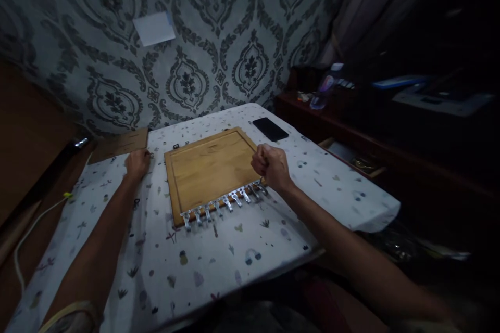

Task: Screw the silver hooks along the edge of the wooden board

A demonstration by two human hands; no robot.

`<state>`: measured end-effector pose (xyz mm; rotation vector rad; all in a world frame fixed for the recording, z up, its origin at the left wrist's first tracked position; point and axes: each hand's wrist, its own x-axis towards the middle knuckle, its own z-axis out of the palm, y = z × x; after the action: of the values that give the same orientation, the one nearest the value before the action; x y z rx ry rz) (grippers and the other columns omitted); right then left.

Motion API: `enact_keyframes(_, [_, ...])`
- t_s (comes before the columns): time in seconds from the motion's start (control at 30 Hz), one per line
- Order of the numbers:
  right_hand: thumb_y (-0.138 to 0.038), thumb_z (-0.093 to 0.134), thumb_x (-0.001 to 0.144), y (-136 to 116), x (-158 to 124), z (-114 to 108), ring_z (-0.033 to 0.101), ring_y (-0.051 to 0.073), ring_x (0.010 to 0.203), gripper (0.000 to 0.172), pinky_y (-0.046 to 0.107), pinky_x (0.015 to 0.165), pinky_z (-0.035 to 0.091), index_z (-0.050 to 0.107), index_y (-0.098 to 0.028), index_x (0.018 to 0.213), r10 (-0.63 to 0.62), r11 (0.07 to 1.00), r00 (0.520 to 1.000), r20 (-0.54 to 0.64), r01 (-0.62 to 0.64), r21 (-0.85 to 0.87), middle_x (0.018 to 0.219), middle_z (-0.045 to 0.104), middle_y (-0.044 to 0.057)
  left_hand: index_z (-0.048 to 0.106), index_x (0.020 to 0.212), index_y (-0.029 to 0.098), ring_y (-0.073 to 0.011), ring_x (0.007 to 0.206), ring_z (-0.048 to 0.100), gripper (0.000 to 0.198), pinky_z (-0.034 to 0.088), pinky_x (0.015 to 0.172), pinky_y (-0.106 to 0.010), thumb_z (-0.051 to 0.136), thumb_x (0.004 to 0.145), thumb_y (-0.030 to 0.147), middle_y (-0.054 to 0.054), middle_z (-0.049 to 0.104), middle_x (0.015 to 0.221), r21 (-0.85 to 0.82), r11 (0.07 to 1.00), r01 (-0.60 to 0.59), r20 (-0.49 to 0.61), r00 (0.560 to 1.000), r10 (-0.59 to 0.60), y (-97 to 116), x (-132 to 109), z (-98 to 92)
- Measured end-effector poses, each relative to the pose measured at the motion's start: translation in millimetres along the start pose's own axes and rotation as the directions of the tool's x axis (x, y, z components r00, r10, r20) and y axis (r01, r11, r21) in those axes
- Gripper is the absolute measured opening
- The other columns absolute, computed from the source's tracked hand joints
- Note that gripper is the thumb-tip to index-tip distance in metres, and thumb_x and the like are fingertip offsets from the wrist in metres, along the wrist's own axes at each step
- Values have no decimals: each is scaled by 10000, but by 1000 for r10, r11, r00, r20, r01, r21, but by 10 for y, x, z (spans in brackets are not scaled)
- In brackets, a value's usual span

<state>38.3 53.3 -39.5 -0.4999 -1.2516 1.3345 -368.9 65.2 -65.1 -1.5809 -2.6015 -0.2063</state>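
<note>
A wooden board [209, 169] lies flat on a table covered with a patterned white cloth [219, 265]. A row of several small metal brackets [224, 203] lines its near edge. My right hand [271, 165] is curled into a fist over the board's right edge, just above the brackets; whatever it holds is hidden. My left hand [136, 164] rests on the cloth left of the board, fingers closed round a small dark piece I cannot make out.
A black phone [270, 128] lies on the cloth behind the board. A brown cardboard sheet [121, 143] sits at the back left. A plastic bottle [325, 88] stands on a dark shelf at right. A white cable [35, 223] runs along the left.
</note>
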Motion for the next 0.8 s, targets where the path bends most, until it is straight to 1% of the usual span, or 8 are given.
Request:
enact_keyframes(0.1, [-689,662,754,4,3,1,161,42,358,598,193,346,118,352,-234,521,3,1000,1000,-7,-3,-6,443,229,-108,616,1246,160,-246,1138,626,343,544,964,-475,603,961,351,-114,627,1273,-3,1000,-31,-3,1000,31,25,-11,-12])
enact_keyframes(0.2, [-679,672,754,6,4,-1,158,40,356,590,191,345,116,362,-231,525,-9,1000,1000,5,9,15,439,235,-110,652,1195,160,-260,1187,613,270,508,1023,-478,549,988,301,-117,651,1245,-3,1000,-31,-1,1000,31,49,-12,-18])
enact_keyframes(0.33, [-654,663,777,15,4,-12,157,40,362,579,192,349,111,354,-232,529,-11,1000,1000,1,11,18,447,236,-109,605,1258,151,-247,1130,629,368,550,951,-480,616,954,357,-115,623,1276,0,1000,6,18,1000,-6,77,9,-34])
enact_keyframes(0.47, [-657,655,782,28,1,-19,165,40,364,577,196,349,117,354,-232,534,-16,1000,1000,-2,16,19,453,240,-108,591,1277,155,-239,1102,635,385,565,920,-461,616,953,362,-117,616,1276,-23,999,48,38,998,-47,94,-5,-84])
enact_keyframes(0.6, [-674,640,797,34,-9,-26,174,35,362,586,193,355,129,357,-228,541,-23,1000,1000,3,23,19,459,244,-109,599,1265,153,-243,1103,635,381,563,923,-462,617,952,368,-113,621,1268,-93,992,83,29,996,-81,60,-97,-156])
enact_keyframes(0.7, [-696,637,792,29,-18,-34,181,33,361,599,191,352,138,361,-227,540,-34,999,999,3,34,23,463,245,-108,620,1225,147,-245,1105,635,354,554,935,-464,623,948,368,-106,634,1243,-177,978,107,4,994,-108,5,-195,-217])
enact_keyframes(0.77, [-704,635,791,16,-23,-39,183,33,361,605,192,348,140,359,-228,538,-39,999,999,1,39,32,466,245,-107,637,1177,140,-238,1083,642,325,554,927,-450,627,945,368,-93,648,1202,-255,961,106,-12,994,-113,-2,-260,-255])
enact_keyframes(0.8, [-701,637,794,7,-26,-40,178,33,362,605,192,347,137,358,-228,539,-40,998,999,1,40,42,466,243,-107,653,1125,129,-238,1046,652,297,557,906,-430,634,939,360,-78,666,1142,-303,948,97,-17,994,-107,21,-292,-271])
